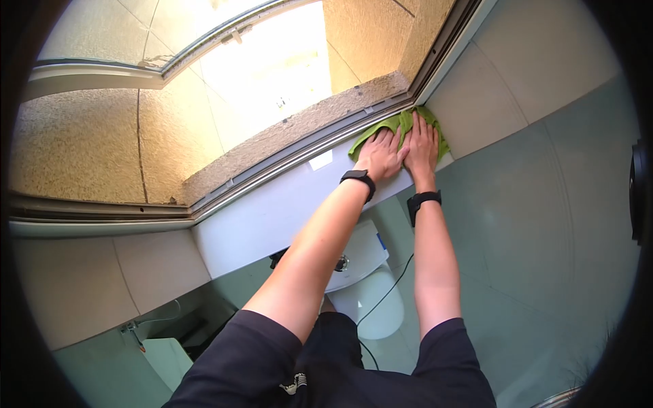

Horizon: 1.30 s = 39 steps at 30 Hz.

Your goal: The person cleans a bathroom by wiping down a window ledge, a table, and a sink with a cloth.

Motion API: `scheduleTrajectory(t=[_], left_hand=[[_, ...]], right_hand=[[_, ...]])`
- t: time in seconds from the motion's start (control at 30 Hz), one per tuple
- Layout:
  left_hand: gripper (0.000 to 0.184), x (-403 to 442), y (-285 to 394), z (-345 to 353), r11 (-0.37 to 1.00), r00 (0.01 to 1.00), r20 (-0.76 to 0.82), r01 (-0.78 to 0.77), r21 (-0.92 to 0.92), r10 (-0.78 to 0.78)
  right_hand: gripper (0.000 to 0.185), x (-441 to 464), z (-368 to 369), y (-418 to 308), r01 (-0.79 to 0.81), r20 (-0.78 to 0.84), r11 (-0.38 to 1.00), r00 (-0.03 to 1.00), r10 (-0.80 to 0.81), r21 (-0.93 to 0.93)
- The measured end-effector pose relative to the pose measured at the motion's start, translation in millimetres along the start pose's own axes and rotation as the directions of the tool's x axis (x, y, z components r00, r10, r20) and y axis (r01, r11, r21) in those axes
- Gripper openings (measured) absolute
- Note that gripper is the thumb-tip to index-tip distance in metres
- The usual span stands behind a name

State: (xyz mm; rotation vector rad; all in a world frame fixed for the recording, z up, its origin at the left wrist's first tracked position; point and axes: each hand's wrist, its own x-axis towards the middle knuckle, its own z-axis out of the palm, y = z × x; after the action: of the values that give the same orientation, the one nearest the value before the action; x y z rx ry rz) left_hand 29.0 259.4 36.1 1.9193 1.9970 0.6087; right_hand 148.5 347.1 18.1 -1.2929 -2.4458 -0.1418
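Observation:
A green cloth (405,122) lies bunched in the far right corner of a white windowsill (262,221), against the window frame and the side wall. My left hand (383,154) rests on the left part of the cloth, palm down with its fingers stretched forward. Just to its right, my right hand (422,144) lies flat on the cloth, fingers extended toward the corner. The two hands touch or nearly touch at the thumbs. Both press the cloth from above, and some fingertips are partly hidden in its folds.
The window frame (286,146) runs along the sill, its sash (95,80) swung outward at upper left. Beneath the sill stands a white toilet (371,306), with a thin black cable (388,294) hanging past it. Tiled wall (517,204) borders the right side.

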Motion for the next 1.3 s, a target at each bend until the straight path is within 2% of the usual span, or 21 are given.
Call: scheduleTrajectory(t=[0.1,0.13,0.2,0.27,0.33,0.4,0.47,0.6,0.67,0.73,0.83,0.93,0.97,1.07,1.13,1.3], left_hand=[[0.069,-7,6,-7,0.998,0.998,-0.031,0.046,-0.047,-0.047],[0.071,-12,8,-14,0.994,0.995,0.015,0.099,-0.038,-0.099],[0.073,-33,-2,-10,0.998,0.999,-0.019,0.036,0.054,-0.035],[0.077,-68,-19,-24,0.998,0.999,0.008,0.032,0.052,-0.032],[0.079,-102,-43,-31,0.997,0.998,-0.058,0.035,0.070,-0.031],[0.079,-136,-63,-41,0.993,0.996,-0.025,0.084,0.079,-0.083],[0.079,-180,-73,-69,0.986,0.985,0.080,0.146,0.082,-0.152],[0.076,-281,-102,-97,0.914,0.906,0.132,0.388,0.121,-0.402],[0.076,-330,-113,-103,0.856,0.858,-0.013,0.514,0.047,-0.514],[0.074,-371,-118,-106,0.785,0.787,-0.111,0.615,0.077,-0.607],[0.074,-412,-111,-85,0.680,0.697,-0.345,0.708,0.191,-0.629],[0.076,-417,-85,-74,0.652,0.666,-0.295,0.741,0.159,-0.685],[0.074,-412,-76,-71,0.668,0.676,-0.312,0.729,0.150,-0.667],[0.064,-390,-57,-52,0.748,0.831,-0.293,0.555,0.364,-0.473],[0.061,-359,-35,-55,0.848,0.885,-0.133,0.466,0.253,-0.447],[0.062,-260,7,-32,0.964,0.983,-0.052,0.181,0.193,-0.174]], right_hand=[[0.054,-7,-2,-1,0.023,0.012,1.000,1.000,-0.023,0.001],[0.055,-6,0,-3,0.039,-0.006,0.999,0.999,-0.039,-0.003],[0.055,-21,-5,-13,0.062,-0.006,0.997,0.998,-0.062,-0.039],[0.056,-42,-10,-32,0.101,0.036,0.993,0.994,-0.099,-0.062],[0.057,-59,-21,-66,0.148,0.096,0.988,0.985,-0.143,-0.040],[0.061,-75,-28,-104,0.191,0.224,0.981,0.957,-0.182,-0.018],[0.063,-95,-28,-149,0.269,0.296,0.962,0.916,-0.271,0.048],[0.064,-138,-43,-241,0.363,0.304,0.910,0.860,-0.410,0.203],[0.061,-163,-50,-281,0.411,0.288,0.862,0.822,-0.491,0.297],[0.057,-190,-58,-312,0.437,0.209,0.801,0.810,-0.548,0.409],[0.052,-220,-67,-331,0.479,0.081,0.735,0.810,-0.581,0.481],[0.054,-224,-68,-312,0.453,0.021,0.685,0.826,-0.563,0.571],[0.056,-221,-70,-300,0.428,0.033,0.703,0.842,-0.538,0.568],[0.059,-206,-65,-252,0.380,0.053,0.794,0.888,-0.456,0.475],[0.059,-185,-60,-213,0.336,0.104,0.862,0.910,-0.401,0.379],[0.053,-126,-46,-99,0.211,0.127,0.956,0.962,-0.240,0.206]])
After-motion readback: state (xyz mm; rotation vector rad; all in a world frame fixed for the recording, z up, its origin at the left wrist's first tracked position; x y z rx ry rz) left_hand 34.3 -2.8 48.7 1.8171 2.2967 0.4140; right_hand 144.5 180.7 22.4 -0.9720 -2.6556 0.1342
